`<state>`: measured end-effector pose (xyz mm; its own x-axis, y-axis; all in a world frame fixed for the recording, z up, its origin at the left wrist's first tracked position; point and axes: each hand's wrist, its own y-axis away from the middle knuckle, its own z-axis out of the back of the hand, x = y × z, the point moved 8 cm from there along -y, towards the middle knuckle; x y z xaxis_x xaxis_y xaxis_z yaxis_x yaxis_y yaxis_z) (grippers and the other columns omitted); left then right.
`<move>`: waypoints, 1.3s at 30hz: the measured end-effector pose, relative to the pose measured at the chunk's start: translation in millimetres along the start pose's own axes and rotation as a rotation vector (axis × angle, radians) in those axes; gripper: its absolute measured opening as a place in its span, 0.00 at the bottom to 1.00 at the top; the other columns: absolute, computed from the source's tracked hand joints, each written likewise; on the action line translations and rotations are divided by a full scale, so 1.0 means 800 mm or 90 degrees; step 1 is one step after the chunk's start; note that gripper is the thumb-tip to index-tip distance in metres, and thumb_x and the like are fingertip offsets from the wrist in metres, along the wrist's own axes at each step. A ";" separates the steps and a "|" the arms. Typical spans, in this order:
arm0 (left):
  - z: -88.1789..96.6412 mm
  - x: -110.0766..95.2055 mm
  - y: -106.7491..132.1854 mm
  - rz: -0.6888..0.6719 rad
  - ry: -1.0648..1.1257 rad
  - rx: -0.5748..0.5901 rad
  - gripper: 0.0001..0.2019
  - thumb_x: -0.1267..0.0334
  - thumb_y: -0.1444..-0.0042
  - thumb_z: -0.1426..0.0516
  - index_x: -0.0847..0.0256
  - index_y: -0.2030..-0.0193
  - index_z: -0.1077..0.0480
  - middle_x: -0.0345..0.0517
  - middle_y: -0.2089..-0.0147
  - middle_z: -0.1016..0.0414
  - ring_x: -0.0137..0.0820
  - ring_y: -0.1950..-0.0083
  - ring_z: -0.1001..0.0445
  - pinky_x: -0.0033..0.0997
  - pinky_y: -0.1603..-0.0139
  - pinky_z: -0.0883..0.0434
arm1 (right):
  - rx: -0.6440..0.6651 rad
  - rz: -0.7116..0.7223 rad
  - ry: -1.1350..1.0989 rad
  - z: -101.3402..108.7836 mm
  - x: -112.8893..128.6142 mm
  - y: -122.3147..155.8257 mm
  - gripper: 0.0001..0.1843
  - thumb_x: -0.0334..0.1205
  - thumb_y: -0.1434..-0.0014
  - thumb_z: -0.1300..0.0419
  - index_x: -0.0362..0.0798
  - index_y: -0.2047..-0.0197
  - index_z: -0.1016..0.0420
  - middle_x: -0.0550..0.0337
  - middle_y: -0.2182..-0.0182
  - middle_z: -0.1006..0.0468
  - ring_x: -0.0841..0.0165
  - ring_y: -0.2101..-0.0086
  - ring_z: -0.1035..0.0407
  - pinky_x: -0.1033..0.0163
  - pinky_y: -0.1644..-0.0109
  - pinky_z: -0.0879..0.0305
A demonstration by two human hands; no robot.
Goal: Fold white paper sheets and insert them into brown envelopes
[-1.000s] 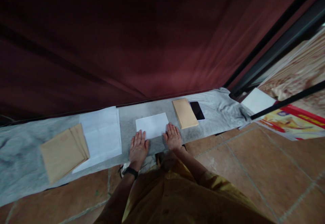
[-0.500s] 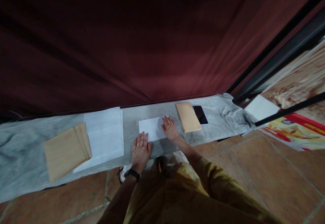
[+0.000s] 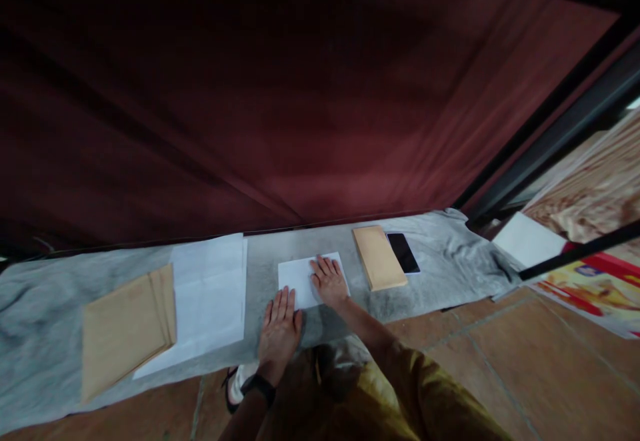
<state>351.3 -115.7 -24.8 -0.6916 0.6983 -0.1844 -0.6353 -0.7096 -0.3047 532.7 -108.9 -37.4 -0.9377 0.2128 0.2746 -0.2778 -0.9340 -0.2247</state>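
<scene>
A white sheet of paper, small and apparently folded, lies on the grey cloth right in front of me. My right hand rests flat on its right part, fingers spread. My left hand lies palm down at the paper's lower left corner, fingers stretched out and touching its edge. To the right is a stack of brown envelopes, beside a dark-screened phone. On the left, larger white sheets lie partly under several brown envelopes.
The grey cloth covers a long narrow surface. A dark red curtain hangs behind it. Dark metal bars stand at the right, near a red and yellow printed box. Tiled floor shows below.
My right hand has slid left over the paper, uncovering its right edge. My left hand stays at the lower left corner. The view has tilted, so everything sits lower.
</scene>
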 end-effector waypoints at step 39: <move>0.023 -0.028 0.016 -0.127 0.241 0.048 0.46 0.81 0.49 0.52 0.48 0.23 0.51 0.43 0.23 0.43 0.37 0.24 0.44 0.49 0.25 0.40 | 0.074 -0.444 -0.683 0.025 -0.067 0.115 0.22 0.62 0.45 0.41 0.50 0.69 0.29 0.62 0.75 0.25 0.66 0.72 0.27 0.65 0.73 0.30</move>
<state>352.5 -142.0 -7.0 -0.3875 0.7972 -0.4629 -0.7768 -0.5528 -0.3017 561.8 -212.0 -54.0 0.0504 0.3785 0.9242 -0.5691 -0.7496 0.3380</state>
